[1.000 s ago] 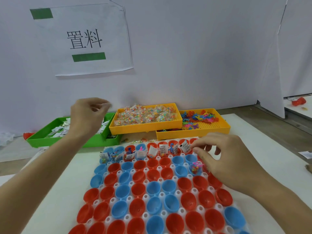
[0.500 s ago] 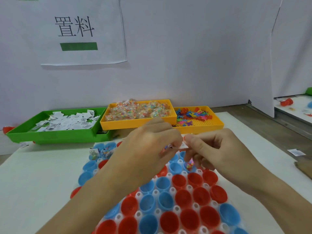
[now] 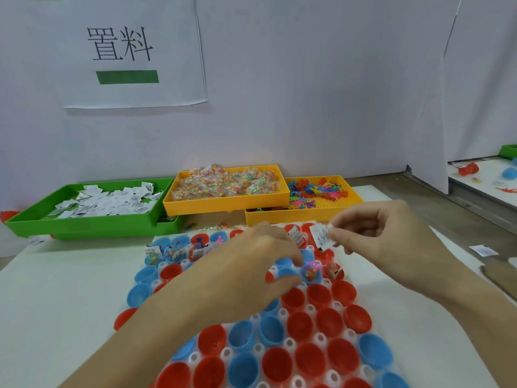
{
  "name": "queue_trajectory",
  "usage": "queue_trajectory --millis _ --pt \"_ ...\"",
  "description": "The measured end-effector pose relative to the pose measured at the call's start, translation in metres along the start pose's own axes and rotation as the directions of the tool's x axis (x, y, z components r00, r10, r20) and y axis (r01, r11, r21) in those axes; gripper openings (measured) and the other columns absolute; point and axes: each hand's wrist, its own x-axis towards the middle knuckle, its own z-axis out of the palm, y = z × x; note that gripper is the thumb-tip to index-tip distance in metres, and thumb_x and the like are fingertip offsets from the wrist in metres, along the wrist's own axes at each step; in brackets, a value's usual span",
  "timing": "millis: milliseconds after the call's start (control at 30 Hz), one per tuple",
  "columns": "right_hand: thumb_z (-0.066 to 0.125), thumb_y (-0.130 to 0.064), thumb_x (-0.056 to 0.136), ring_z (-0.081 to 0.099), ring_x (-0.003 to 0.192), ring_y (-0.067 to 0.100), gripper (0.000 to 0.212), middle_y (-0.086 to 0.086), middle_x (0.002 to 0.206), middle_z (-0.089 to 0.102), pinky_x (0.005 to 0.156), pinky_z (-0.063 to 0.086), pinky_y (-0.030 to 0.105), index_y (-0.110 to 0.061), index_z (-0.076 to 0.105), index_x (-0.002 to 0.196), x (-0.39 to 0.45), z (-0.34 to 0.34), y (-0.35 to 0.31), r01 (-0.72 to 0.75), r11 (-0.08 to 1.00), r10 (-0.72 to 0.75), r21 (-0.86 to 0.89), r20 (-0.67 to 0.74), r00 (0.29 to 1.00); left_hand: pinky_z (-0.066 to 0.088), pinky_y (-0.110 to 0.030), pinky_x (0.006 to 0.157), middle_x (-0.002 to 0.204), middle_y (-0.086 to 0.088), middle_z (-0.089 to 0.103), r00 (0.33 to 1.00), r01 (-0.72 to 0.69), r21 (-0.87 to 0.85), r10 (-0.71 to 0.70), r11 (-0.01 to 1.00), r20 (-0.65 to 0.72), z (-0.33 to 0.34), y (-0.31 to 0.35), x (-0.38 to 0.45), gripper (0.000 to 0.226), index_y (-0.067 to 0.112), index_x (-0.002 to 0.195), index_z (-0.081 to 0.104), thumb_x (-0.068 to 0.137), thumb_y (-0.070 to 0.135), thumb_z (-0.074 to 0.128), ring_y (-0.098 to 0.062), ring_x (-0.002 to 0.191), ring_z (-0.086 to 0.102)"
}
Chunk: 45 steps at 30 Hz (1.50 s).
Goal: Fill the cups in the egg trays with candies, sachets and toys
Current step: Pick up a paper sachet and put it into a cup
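Note:
A white egg tray (image 3: 282,312) full of red and blue cups (image 3: 300,326) lies in front of me. Its back row (image 3: 174,252) holds sachets, candies and toys. One second-row cup (image 3: 312,271) has candy and a pink toy in it. My right hand (image 3: 391,236) pinches a white sachet (image 3: 321,237) above the tray's back right corner. Over the second row, my left hand (image 3: 246,270) curls its fingers around a blue cup (image 3: 285,273); whether it holds anything is hidden.
Behind the egg tray stand a green tray (image 3: 92,226) of sachets, a yellow tray (image 3: 223,205) of candies and a yellow tray (image 3: 302,217) of toys. A loose sachet (image 3: 482,250) and cardboard (image 3: 500,273) lie at the right. A white wall closes the back.
My left hand came from the green tray to meet the right over the egg tray. The hands have parted; the right one holds the sachet, the left has dropped to the cups.

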Motion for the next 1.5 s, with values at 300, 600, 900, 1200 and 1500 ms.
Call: queue_trajectory --millis 300,600,900,1200,1500 --pt "0.080 -0.011 0.081 0.061 0.059 -0.003 0.019 -0.020 0.068 0.070 0.054 0.041 0.006 -0.028 0.079 0.073 -0.004 0.004 -0.001 0.145 0.971 -0.105 -0.192 0.207 0.973 0.026 -0.033 0.112 0.152 0.018 0.028 0.972 0.015 0.090 -0.035 0.996 0.231 0.011 -0.003 -0.002 0.041 0.048 0.141 0.041 0.102 0.038 0.046 -0.006 0.135 0.016" --pt "0.079 -0.017 0.082 0.060 0.082 0.001 0.017 -0.028 0.079 0.067 0.065 0.044 0.008 -0.034 0.078 0.079 -0.005 0.012 0.006 0.194 0.929 -0.127 -0.315 0.221 0.967 0.022 -0.034 0.115 0.153 0.020 0.025 0.973 0.027 0.066 -0.041 0.997 0.229 0.008 -0.007 -0.003 0.040 0.045 0.140 0.045 0.100 0.040 0.050 -0.002 0.137 0.013" --pt "0.082 -0.019 0.079 0.057 0.077 0.006 0.017 -0.016 0.070 0.062 0.063 0.046 0.020 -0.031 0.071 0.073 -0.006 0.025 0.009 0.289 0.875 -0.215 -0.388 0.223 0.951 0.029 -0.031 0.112 0.146 0.018 0.034 0.984 0.026 0.036 -0.032 0.999 0.177 0.004 -0.004 -0.002 0.032 0.040 0.131 0.053 0.100 0.037 0.050 -0.005 0.133 0.024" --pt "0.081 -0.022 0.080 0.056 0.079 0.003 0.022 -0.017 0.072 0.062 0.064 0.045 0.017 -0.038 0.068 0.071 -0.005 0.025 0.010 0.278 0.872 -0.200 -0.402 0.227 0.953 0.036 -0.034 0.110 0.141 0.021 0.038 0.991 0.027 0.037 -0.031 0.999 0.127 0.005 -0.004 -0.001 0.028 0.044 0.126 0.055 0.099 0.038 0.051 0.000 0.130 0.025" --pt "0.081 -0.026 0.080 0.056 0.077 0.001 0.025 -0.018 0.072 0.061 0.063 0.046 0.018 -0.041 0.063 0.071 -0.005 0.027 0.013 0.274 0.857 -0.202 -0.435 0.206 0.958 0.032 -0.032 0.111 0.145 0.023 0.039 0.992 0.003 0.034 -0.008 0.999 0.125 0.006 -0.003 -0.001 0.033 0.044 0.131 0.056 0.100 0.035 0.051 0.000 0.132 0.026"
